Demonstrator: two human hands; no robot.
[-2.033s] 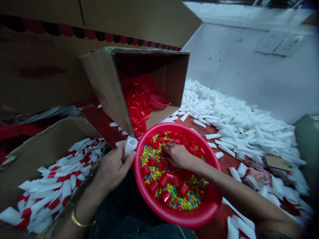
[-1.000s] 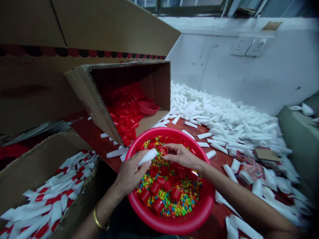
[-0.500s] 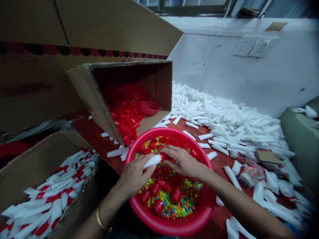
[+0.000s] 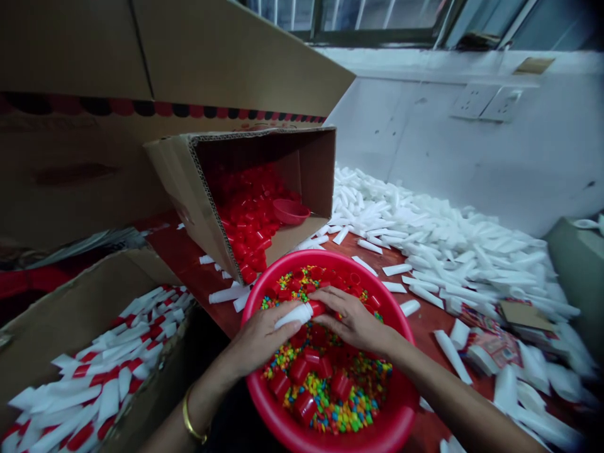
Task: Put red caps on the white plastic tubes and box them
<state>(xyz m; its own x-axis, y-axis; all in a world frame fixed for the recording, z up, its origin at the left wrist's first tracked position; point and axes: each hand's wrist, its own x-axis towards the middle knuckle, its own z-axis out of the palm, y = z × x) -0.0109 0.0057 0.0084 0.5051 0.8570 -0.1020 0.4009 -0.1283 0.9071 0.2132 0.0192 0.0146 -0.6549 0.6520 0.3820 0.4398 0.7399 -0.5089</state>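
Red plastic basin (image 4: 325,259) on red-brown tabletop (image 4: 189,264), directly in front of person, w/ multicoloured beads (image 4: 325,402) & loose red caps (image 4: 298,371) inside; L hand (image 4: 258,340) curled round white plastic tube (image 4: 295,316), firm hold, tube lying nearly flat above basin; R hand (image 4: 352,321) half closed over red cap (image 4: 317,308) at tube's end, so cap & tube meet btwn the hands, both over basin; gold bangle (image 4: 191,423) on L wrist; cardboard box (image 4: 189,195) tipped on its side just behind basin, holding mass of red caps (image 4: 248,217) & small red bowl (image 4: 290,211); big heap of white tubes (image 4: 415,233) to right of it, against wall w/ two wall sockets (image 4: 486,104); open box (image 4: 80,302) at left, packed w/ red-striped white tubes (image 4: 99,396).
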